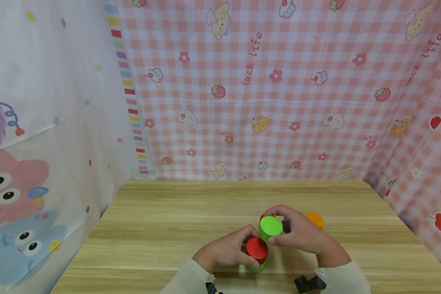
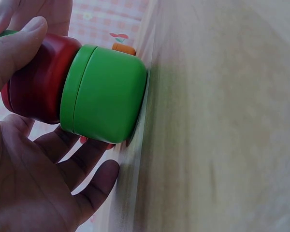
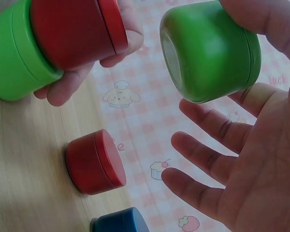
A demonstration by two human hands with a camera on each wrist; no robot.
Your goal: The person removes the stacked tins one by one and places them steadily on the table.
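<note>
Now gripping red jar [image 1: 257, 248] atop lower green jar [image 2: 106, 94] with left hand [image 1: 228, 247], lower middle of head frame | and holding second green jar [image 1: 270, 227] aloft with right hand [image 1: 302, 234], just up-right!

Head view: right hand [image 1: 297, 233] mostly covers blue jar [image 3: 121, 221], plus part of orange jar [image 1: 315, 220]; held green jar [image 1: 270, 228] blocks most of rear red jar [image 3: 89, 164]. Right wrist view: bottom edge clips blue jar, left edge clips lower green jar [image 3: 17, 53].
</note>
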